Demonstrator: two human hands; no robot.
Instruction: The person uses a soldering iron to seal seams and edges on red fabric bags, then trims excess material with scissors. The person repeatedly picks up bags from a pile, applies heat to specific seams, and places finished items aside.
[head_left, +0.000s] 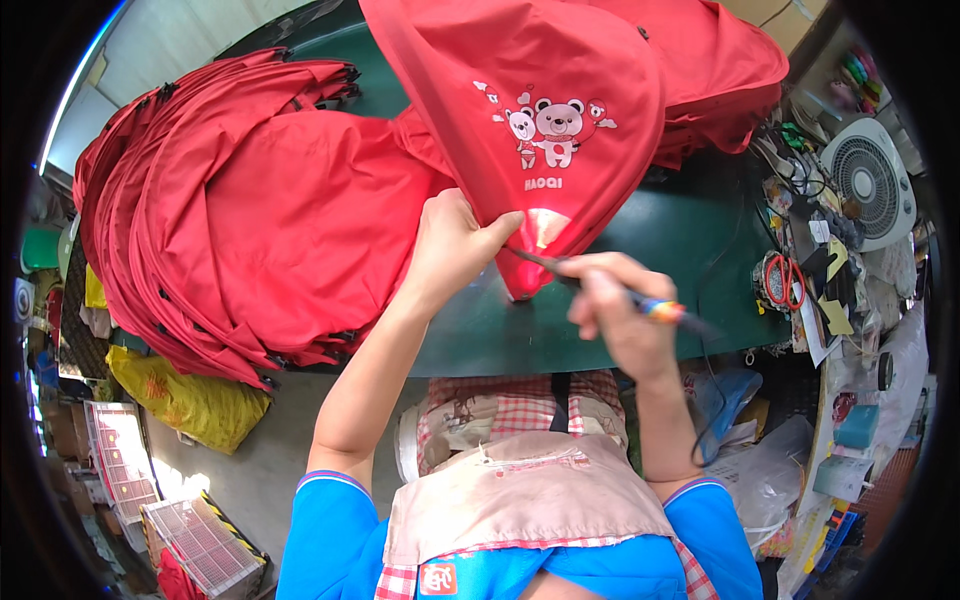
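A red fabric stroller canopy (pixel 600 95) with a printed pair of bears hangs over the near side of the table, its pointed corner toward me. My left hand (pixel 453 240) pinches the left edge of that canopy just above the corner, thumb pointing right. In my right hand (pixel 625 310), slightly blurred, is a pen-like soldering iron (pixel 655 308) with a colourful handle and a dark cord. Its dark tip reaches left to the canopy's corner, close to a shiny patch; whether it touches the cloth I cannot tell.
A stack of red canopies (pixel 250 220) with black clips fills the left of the dark green table (pixel 680 240); more red fabric (pixel 730 80) lies at the far right. Red-handled scissors (pixel 785 280) and a white fan (pixel 870 185) stand right. A yellow bag (pixel 190 400) lies lower left.
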